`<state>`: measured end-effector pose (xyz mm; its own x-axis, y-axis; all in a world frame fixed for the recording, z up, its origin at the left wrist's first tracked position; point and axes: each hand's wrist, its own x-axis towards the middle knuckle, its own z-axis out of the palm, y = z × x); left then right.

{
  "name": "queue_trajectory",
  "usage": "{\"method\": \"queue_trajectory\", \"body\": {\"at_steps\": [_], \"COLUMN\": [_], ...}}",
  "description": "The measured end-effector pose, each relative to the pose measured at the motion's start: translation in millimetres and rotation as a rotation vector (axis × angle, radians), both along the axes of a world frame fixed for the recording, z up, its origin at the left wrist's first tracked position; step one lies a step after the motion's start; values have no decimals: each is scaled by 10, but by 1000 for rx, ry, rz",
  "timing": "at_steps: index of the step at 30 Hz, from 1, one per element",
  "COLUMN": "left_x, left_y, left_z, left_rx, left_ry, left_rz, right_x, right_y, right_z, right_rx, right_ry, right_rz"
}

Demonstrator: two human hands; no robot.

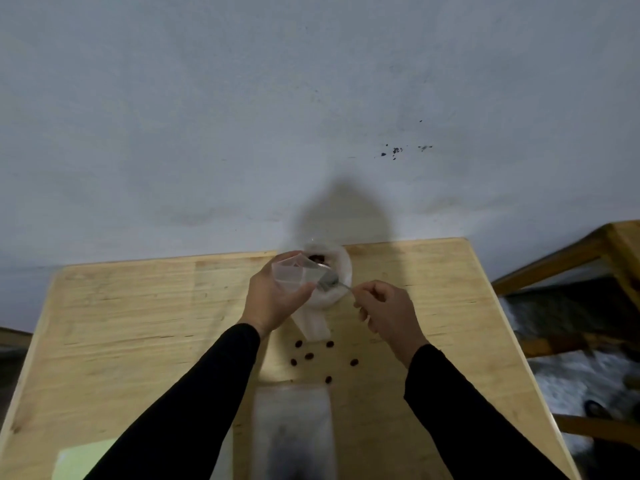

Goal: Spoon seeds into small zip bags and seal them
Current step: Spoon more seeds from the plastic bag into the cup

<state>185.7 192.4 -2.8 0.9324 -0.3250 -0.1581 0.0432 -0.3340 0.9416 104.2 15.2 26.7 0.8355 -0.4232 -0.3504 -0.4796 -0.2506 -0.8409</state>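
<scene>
Above the bowl [341, 271], our left hand [273, 299] grips the zip bag [298, 273], mouth facing right toward the spoon [329, 282] pinched in our right hand [384, 313], handle running rightward.

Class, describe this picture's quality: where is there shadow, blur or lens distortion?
Head view: a dark shadow climbs the wall behind the bowl; the bag nearest the camera is badly blurred; the wide lens bends the table edges; light is dim overall.
</scene>
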Motion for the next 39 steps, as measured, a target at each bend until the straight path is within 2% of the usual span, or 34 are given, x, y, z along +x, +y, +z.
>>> {"method": "queue_trajectory", "body": {"at_steps": [2,3,7,12,16,25,30,39], "left_x": [-5,-13,-60,-65,-137,-246,-275,-328], "left_y": [17,20,17,-6,-69,-212,-164,-172], "left_z": [-1,11,24,10,76,170,110,18], "left_rx": [-51,-86,-146,-57,-31,9,76,91], "left_ry": [44,67,79,-34,-125,-261,-239,-148], "left_rz": [21,37,73,74,43,25,111,179], "right_x": [-13,-15,22,48,103,175,146,174], "right_y": [-50,-67,-91,-128,-101,54,-66,-280], "right_z": [53,73,63,49,-6,-288,-302,-41], "right_rx": [164,179,89,41,87,381,553,476], "right_ry": [-97,-144,-228,-210,-127,-88,-96,-174], "right_rz": [-21,-30,-84,-94,-142,-369,-448,-358]}}
